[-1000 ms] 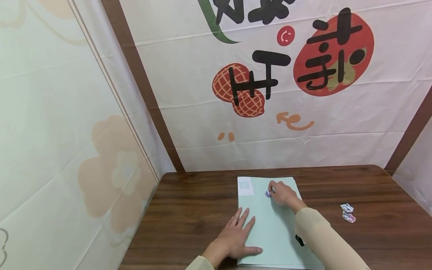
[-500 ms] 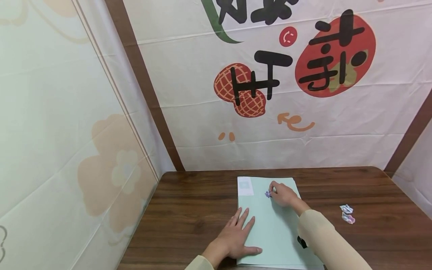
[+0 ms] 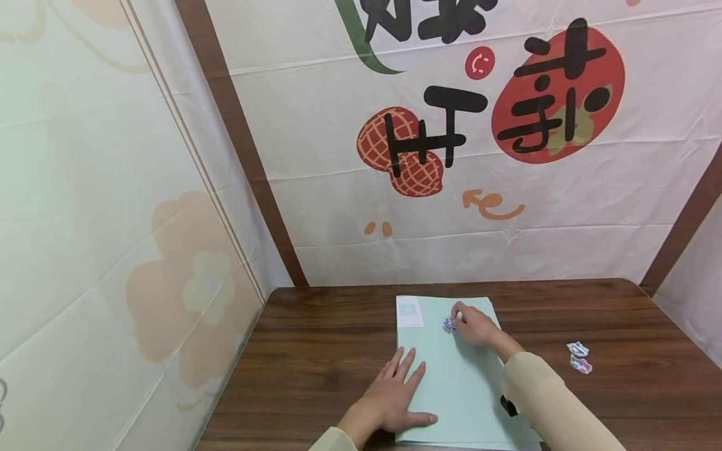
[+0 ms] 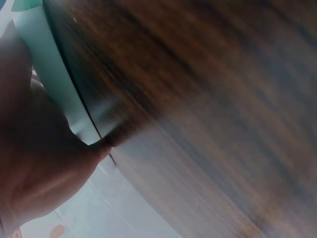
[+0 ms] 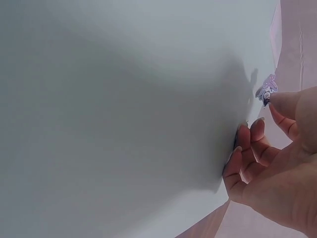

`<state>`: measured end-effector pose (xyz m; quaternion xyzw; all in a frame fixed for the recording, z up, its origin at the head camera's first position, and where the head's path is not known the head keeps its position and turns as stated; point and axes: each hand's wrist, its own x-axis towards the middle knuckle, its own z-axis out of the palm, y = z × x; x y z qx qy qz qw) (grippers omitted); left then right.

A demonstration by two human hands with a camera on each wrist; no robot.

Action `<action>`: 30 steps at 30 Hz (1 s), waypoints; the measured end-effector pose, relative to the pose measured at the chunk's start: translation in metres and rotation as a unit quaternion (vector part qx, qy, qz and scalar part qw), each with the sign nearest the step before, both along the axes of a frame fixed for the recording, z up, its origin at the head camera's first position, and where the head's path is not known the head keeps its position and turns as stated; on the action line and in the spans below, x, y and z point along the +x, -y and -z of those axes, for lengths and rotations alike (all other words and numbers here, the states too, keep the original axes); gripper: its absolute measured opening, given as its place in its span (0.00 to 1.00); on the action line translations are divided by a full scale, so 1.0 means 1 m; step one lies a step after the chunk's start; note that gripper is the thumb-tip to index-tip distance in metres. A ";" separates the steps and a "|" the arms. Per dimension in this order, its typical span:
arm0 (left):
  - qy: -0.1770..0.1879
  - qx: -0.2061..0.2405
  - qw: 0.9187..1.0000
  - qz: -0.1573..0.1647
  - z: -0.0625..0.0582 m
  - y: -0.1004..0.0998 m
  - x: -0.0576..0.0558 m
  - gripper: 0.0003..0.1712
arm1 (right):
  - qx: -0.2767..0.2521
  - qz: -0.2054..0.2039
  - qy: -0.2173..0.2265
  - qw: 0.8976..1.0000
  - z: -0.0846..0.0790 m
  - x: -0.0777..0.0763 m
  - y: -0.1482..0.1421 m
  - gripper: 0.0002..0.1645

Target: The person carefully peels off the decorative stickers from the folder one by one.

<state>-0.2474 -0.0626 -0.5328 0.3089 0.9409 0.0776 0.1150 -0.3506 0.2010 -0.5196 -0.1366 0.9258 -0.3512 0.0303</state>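
Observation:
A pale green folder-like sheet (image 3: 457,388) lies on the brown wooden table, with a white label (image 3: 409,311) at its upper left corner. My left hand (image 3: 389,398) rests on its left edge, fingers straight and spread. Over the upper part, my right hand (image 3: 474,324) pinches a small purple sticker (image 5: 267,90) between thumb and forefinger. In the right wrist view the other fingers (image 5: 242,139) curl close to the green surface. Whether the sticker touches the sheet cannot be made out.
Two small colourful stickers (image 3: 579,357) lie on the table (image 3: 632,401) to the right. Part of a black object (image 3: 509,406) shows beside the right sleeve. A printed cloth (image 3: 338,263) hangs behind the table, and another pale one (image 3: 113,250) on the left.
My right forearm has shifted slightly to the right, while the hand with the sticker stays almost in place. The left hand has not visibly moved.

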 end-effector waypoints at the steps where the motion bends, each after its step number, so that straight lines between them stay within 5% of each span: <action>1: 0.002 -0.001 1.000 0.000 -0.001 -0.001 0.000 0.56 | 0.001 0.005 0.005 1.000 0.000 0.000 0.000 0.05; 8: 0.009 -0.008 1.000 -0.005 -0.008 -0.004 0.002 0.56 | -0.007 0.017 0.010 1.000 -0.003 0.001 0.002 0.02; 18: 0.006 -0.003 1.000 -0.004 -0.007 -0.009 0.002 0.56 | -0.022 -0.038 -0.027 0.999 -0.007 0.009 -0.008 0.03; 23: 0.010 0.001 1.000 -0.007 -0.001 -0.009 -0.002 0.56 | -0.028 -0.058 -0.057 0.996 -0.011 0.014 -0.020 0.03; 30: 0.014 0.018 1.000 -0.009 0.009 -0.006 -0.009 0.57 | -0.024 -0.039 -0.024 0.999 -0.024 0.019 -0.034 0.04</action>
